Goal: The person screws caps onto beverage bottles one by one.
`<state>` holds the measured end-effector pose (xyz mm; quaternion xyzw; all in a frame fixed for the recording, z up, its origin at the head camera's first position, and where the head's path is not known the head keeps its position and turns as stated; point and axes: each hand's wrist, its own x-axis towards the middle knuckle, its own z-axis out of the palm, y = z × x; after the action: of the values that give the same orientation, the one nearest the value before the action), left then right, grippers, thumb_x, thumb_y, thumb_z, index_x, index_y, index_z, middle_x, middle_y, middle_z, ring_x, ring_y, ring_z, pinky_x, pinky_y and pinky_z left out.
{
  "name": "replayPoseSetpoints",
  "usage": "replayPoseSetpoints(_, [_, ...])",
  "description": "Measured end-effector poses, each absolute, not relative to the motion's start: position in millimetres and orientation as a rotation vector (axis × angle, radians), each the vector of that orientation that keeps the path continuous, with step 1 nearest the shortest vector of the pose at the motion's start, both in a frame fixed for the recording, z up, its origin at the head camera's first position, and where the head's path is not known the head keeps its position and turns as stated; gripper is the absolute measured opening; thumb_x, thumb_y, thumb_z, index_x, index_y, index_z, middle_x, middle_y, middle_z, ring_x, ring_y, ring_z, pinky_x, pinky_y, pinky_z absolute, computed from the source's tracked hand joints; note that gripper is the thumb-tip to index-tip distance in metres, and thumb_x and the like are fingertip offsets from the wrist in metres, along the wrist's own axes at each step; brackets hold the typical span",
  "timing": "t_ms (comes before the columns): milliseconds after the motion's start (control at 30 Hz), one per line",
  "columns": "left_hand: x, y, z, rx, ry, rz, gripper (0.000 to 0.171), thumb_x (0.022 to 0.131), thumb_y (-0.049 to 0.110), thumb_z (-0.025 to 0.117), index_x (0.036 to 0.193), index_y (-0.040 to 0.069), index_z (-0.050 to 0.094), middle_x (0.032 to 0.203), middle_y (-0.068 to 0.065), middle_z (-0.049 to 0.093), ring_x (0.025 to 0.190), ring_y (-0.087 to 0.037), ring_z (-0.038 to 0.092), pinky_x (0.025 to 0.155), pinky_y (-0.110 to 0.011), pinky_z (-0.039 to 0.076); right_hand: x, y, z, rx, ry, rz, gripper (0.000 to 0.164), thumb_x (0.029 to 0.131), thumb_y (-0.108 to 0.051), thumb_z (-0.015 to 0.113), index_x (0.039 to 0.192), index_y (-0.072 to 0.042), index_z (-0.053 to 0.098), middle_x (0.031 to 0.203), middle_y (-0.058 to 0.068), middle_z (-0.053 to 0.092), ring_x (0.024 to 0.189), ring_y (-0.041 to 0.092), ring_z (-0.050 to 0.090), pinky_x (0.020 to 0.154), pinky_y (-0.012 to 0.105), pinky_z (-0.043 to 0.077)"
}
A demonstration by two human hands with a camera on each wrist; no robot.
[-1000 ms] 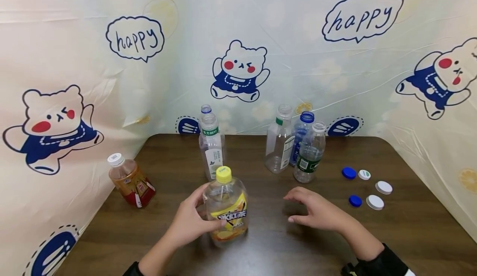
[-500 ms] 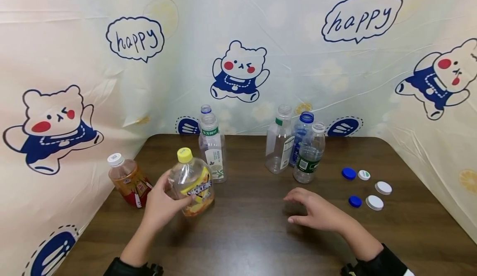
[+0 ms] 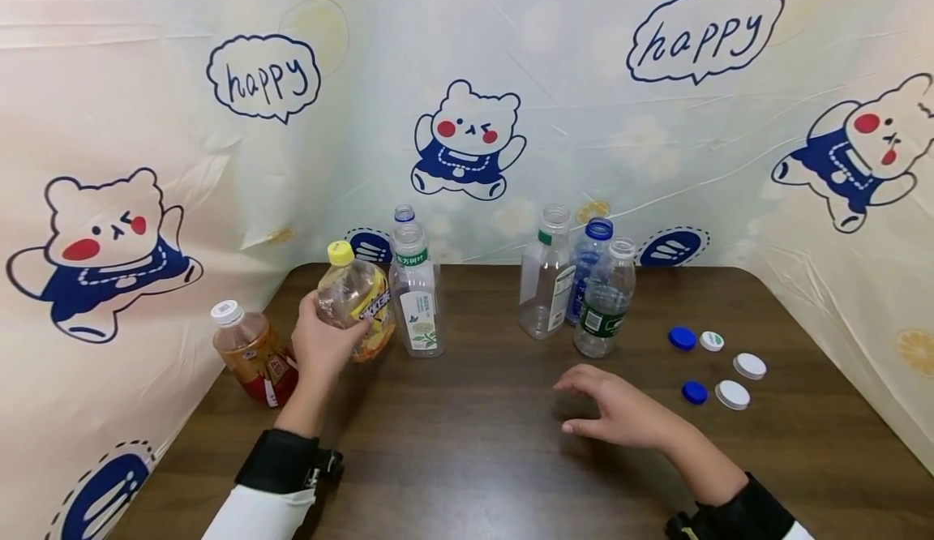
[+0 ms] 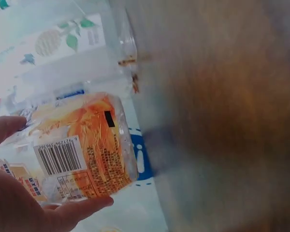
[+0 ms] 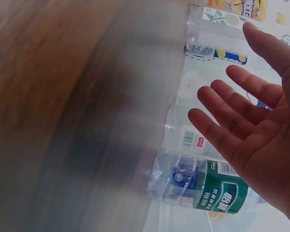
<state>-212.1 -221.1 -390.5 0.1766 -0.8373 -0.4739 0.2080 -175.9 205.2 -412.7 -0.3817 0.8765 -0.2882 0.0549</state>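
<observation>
My left hand (image 3: 321, 347) grips a clear tea bottle (image 3: 374, 306) with a yellow cap (image 3: 340, 253) and a yellow-orange label. The bottle leans a little left, beside an uncapped clear bottle (image 3: 420, 313) with a white label. In the left wrist view, the thumb and fingers lie around the tea bottle (image 4: 99, 145), its barcode showing. Whether its base touches the table cannot be told. My right hand (image 3: 620, 412) hovers over the table with relaxed, spread fingers and nothing in them. Nearest to it stands an uncapped bottle with a green label (image 3: 604, 321), also in the right wrist view.
A white-capped bottle of reddish-brown drink (image 3: 257, 357) stands left of my left hand. Right of centre are an uncapped clear bottle (image 3: 543, 297) and a blue-tinted one (image 3: 584, 268). Several caps, blue (image 3: 682, 338) and white (image 3: 733, 395), lie at right on the brown table (image 3: 467, 459).
My left hand has carried the yellow-capped tea bottle from the table's front middle leftward and back, to beside the uncapped bottles at left. My right hand has hardly moved.
</observation>
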Motion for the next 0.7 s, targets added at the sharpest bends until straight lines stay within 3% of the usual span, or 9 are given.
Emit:
replayPoseSetpoints(300, [-245, -238, -397, 0.696, -2.177, -1.327, 0.089, 0.074, 0.026, 0.084, 0.144, 0.009, 0.032, 0.141, -0.018, 0.046, 0.131, -0.033, 0.043, 0.109, -0.050, 0.033, -175, 206, -412, -1.156, 2.661, -0.863, 0.048, 0.089, -0.040, 0.071, 0.120, -0.005, 0.062, 0.118, 0.004, 0.059, 0.102, 0.022, 0.060, 0.086, 0.039, 0.053])
replayPoseSetpoints(700, [-266, -255, -411, 0.818, -1.986, -1.364, 0.089, 0.073, 0.021, 0.084, 0.145, 0.009, 0.033, 0.145, -0.015, 0.042, 0.135, -0.029, 0.038, 0.114, -0.041, 0.027, -175, 206, -417, -1.148, 2.660, -0.867, 0.043, 0.088, -0.030, 0.074, 0.120, -0.005, 0.062, 0.116, 0.003, 0.059, 0.100, 0.021, 0.059, 0.084, 0.038, 0.053])
